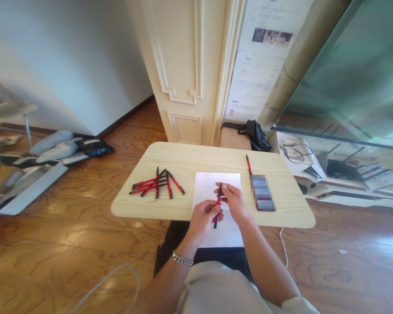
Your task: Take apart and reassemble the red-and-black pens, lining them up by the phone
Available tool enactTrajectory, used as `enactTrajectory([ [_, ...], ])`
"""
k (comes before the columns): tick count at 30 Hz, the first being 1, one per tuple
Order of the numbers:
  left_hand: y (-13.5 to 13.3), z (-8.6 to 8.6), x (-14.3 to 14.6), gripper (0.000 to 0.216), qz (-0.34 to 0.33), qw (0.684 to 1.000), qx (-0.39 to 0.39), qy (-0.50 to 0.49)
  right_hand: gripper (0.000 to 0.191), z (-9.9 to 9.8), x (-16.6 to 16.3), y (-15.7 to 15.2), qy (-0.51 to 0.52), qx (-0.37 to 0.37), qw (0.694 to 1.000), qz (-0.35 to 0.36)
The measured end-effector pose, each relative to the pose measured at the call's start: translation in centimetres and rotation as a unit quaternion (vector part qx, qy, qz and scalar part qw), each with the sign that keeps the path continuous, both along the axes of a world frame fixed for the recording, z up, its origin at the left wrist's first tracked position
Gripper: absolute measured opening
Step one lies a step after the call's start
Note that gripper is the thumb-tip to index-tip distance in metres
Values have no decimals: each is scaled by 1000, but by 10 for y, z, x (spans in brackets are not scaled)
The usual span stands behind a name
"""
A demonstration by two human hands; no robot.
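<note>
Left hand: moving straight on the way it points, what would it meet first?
Beyond the pen it holds, the left hand would probably meet the right hand, though depth is unclear.

1 slim pen (218, 200), red along its barrel and black at both ends, is held over the middle of the white paper (205, 183), its 2 ends pointing roughly to 12 and 6 o'clock.

Held pen (219, 199) is red/black, piled pens (157, 188) likewise, paper (228, 231) plain white, table (186, 155) pale wood-grain, floor (85, 244) brown wood-grain.
</note>
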State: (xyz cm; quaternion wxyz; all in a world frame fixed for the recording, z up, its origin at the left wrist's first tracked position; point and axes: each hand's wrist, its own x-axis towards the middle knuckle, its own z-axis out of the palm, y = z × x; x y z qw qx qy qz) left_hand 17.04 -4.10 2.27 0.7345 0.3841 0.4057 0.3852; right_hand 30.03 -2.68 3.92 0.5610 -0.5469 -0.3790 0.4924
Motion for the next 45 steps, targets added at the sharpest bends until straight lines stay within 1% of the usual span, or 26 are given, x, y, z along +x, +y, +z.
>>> enactTrajectory([
  [2, 1, 2, 0, 37, -6, 1000, -10, -2, 39, 1, 0, 0, 7, 2, 1000, 5],
  [4, 0, 0, 1, 34, -4, 1000, -3, 13, 37, -2, 0, 0, -2, 1, 1000, -4],
  [7, -1, -6, 2, 28, 10, 997, 37, 63, 33, -9, -2, 2, -32, -1, 999, -37],
  [9, -2, -9, 2, 24, 19, 992, 74, 99, 32, -14, -3, 3, -62, 3, 995, -72],
  [12, -1, -10, 2, 22, 32, 987, 103, 119, 33, -15, -3, 3, -90, 13, 990, -110],
  [14, 0, -9, 1, 24, 22, 991, 89, 101, 31, -11, -2, 2, -78, 13, 993, -93],
  [18, 2, -3, 1, 31, -16, 999, 20, 24, 36, -2, 1, 0, 3, -4, 1000, -12],
  [20, 1, -2, 2, 32, -15, 1000, 5, 12, 37, -1, 2, 0, 25, -3, 1000, 1],
  [22, 0, -5, 3, 30, -6, 999, 17, 27, 36, -4, 2, 0, 9, 1, 1000, -12],
  [27, -3, -16, 3, 25, 12, 989, 104, 108, 34, -14, -1, 2, -68, -1, 995, -66],
  [30, -2, -18, 3, 25, 14, 985, 121, 125, 34, -14, -2, 3, -92, 1, 993, -73],
  [32, -1, -16, 2, 26, 7, 986, 119, 116, 35, -12, -1, 2, -103, 8, 993, -60],
  [35, 3, -11, 3, 30, 9, 991, 112, 69, 38, -6, 2, 0, -106, 27, 994, -30],
  [38, 9, -4, 3, 35, 48, 993, 107, 12, 39, -5, 6, -7, -124, 42, 991, -27],
  [41, 15, 1, 4, 36, 107, 989, 99, -22, 33, -9, 7, -15, -150, 43, 987, -20],
  [43, 17, 4, 6, 36, 135, 986, 90, -42, 28, -13, 4, -20, -125, 39, 991, -1],
  [45, 17, 6, 9, 35, 146, 984, 78, -67, 26, -16, -1, -23, -52, 37, 998, 2],
])
